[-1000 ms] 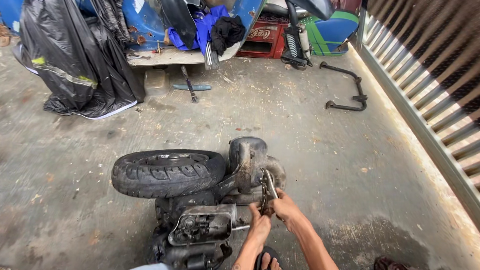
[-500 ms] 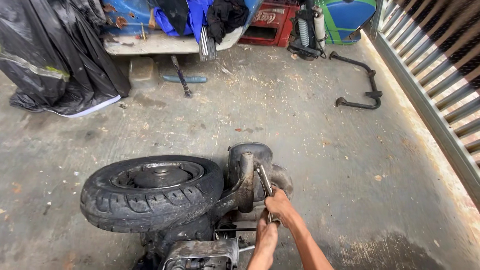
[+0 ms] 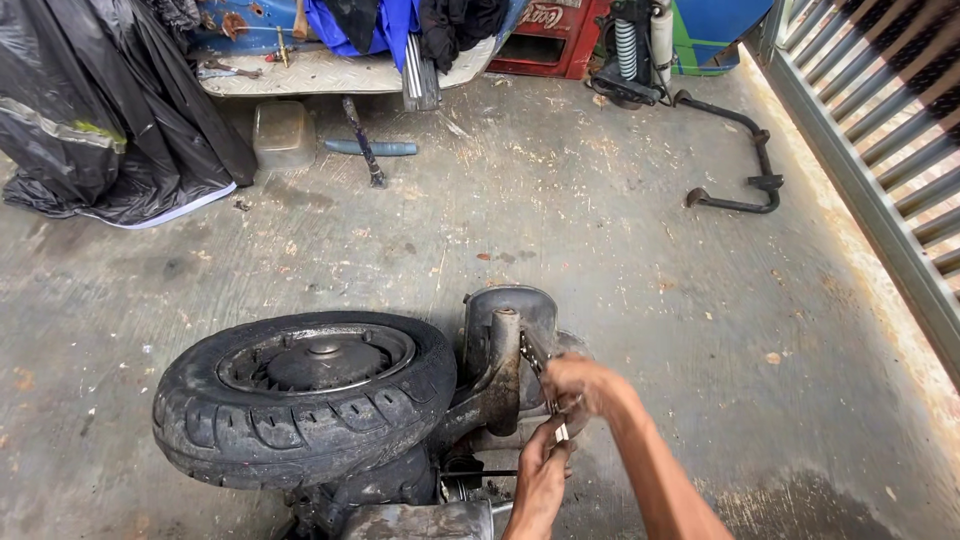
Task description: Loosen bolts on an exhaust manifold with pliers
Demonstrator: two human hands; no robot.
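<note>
A scooter engine block (image 3: 500, 360) with a black tyre and wheel (image 3: 305, 395) lies on its side on the concrete floor. My right hand (image 3: 585, 385) is closed around a metal wrench (image 3: 540, 370) set against the upright engine arm. Just below it, my left hand (image 3: 545, 470) grips the lower end of the same tool. Both hands are blurred by motion. The part of the tool under my fingers is hidden.
A black plastic cover (image 3: 95, 110) lies at the far left. A bent metal stand (image 3: 745, 165), a shock absorber (image 3: 628, 50), a red crate (image 3: 555, 35) and a blue tube (image 3: 370, 148) lie at the back. A slatted metal gate (image 3: 890, 150) runs along the right.
The view has moved closer to the engine and wheel. Both hands stay on the wrench, which has shifted slightly against the engine arm.
</note>
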